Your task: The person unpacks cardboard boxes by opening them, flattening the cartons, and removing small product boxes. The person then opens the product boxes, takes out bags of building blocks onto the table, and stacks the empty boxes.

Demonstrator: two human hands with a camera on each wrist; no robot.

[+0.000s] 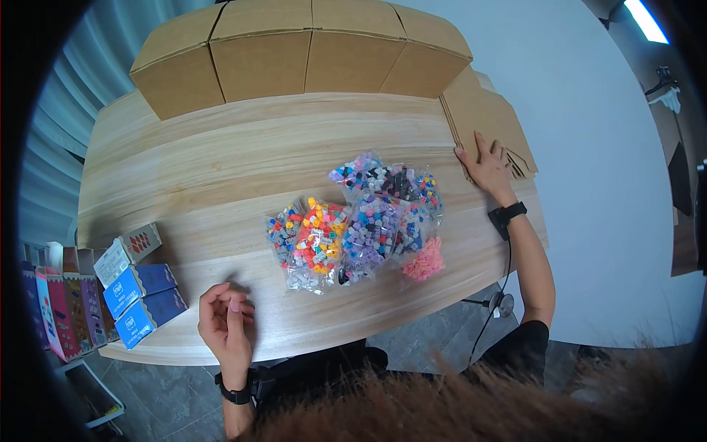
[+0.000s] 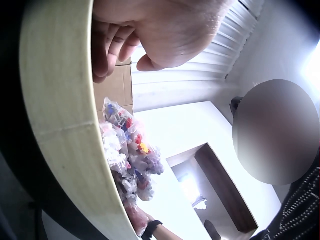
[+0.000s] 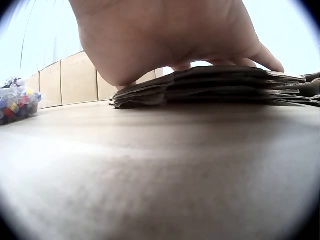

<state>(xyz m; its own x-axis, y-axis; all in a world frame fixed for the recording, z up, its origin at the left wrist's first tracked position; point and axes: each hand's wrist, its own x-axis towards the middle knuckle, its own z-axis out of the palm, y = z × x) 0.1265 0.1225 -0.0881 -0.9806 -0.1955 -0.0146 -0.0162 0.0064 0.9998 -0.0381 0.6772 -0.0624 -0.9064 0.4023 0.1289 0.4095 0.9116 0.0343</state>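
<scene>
My right hand (image 1: 490, 168) rests with spread fingers on a stack of flattened cardboard boxes (image 1: 492, 118) at the table's right side. In the right wrist view, several folded layers (image 3: 215, 85) lie under its palm and fingertips. Near the front left edge, my left hand (image 1: 225, 324) hovers with loosely curled fingers and holds nothing. Between the hands lie several clear bags of small building bricks: a red and yellow one (image 1: 321, 236), a purple one (image 1: 370, 227) and a pink one (image 1: 424, 260) among them. The left wrist view shows the bags (image 2: 132, 145) beyond that hand.
Several brown cardboard boxes (image 1: 258, 68) stand in a row along the table's back edge. Blue printed cartons (image 1: 151, 317) and a white-topped one (image 1: 127, 256) are stacked at the front left. Beside them, off the table's left edge, stand colourful packages (image 1: 74, 309). A cable (image 1: 492, 324) hangs from my right wrist.
</scene>
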